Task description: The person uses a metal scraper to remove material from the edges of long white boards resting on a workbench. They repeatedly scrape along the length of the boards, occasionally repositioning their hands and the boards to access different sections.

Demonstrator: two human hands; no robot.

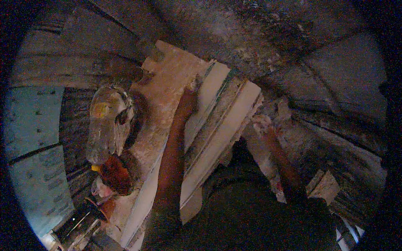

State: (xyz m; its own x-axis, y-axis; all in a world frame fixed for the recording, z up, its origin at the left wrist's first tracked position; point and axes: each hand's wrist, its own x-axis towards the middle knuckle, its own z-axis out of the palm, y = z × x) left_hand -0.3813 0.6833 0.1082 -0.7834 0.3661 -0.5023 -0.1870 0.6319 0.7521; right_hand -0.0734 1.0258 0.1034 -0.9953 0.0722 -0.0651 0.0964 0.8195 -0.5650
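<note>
Clearly, two pale moulding strips slant side by side across a brown board (167, 69), with both bare hands near them

The left strip (213, 83) and the right strip (243, 104) run roughly parallel, their long axes diagonal: far ends point up and rightward, near ends down and leftward, toward the person, with a darker band between them. The left hand (191, 96) is at the left strip's left edge, near its far end, its forearm crossing above that strip; whether its grip is closed on the edge, I cannot tell. The right hand (263, 124), whitish about the fingers, is just right of the right strip; its grip is too dim to tell. A clear plastic bottle (100, 134) lies left of the strips
</note>
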